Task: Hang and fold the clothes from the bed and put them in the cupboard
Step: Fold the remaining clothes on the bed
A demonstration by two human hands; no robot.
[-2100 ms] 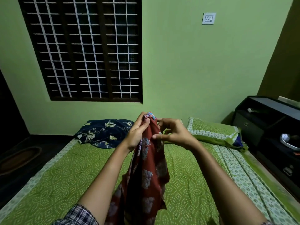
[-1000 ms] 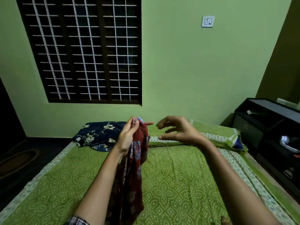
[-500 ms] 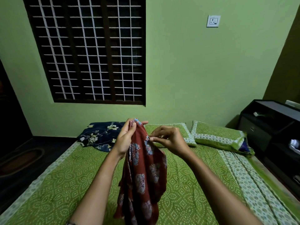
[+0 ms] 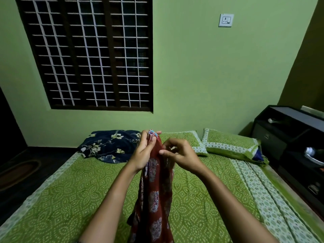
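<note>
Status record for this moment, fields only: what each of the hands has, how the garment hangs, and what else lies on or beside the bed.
left hand: grips the top of the red floral-print garment
right hand: pinches the garment's edge just below the top
garment: hangs bunched over the green patterned bedsheet, not yet folded; lower end out of frame
also on bed: crumpled dark blue floral cloth; two green patterned pillows
beside bed: black cabinet
</note>
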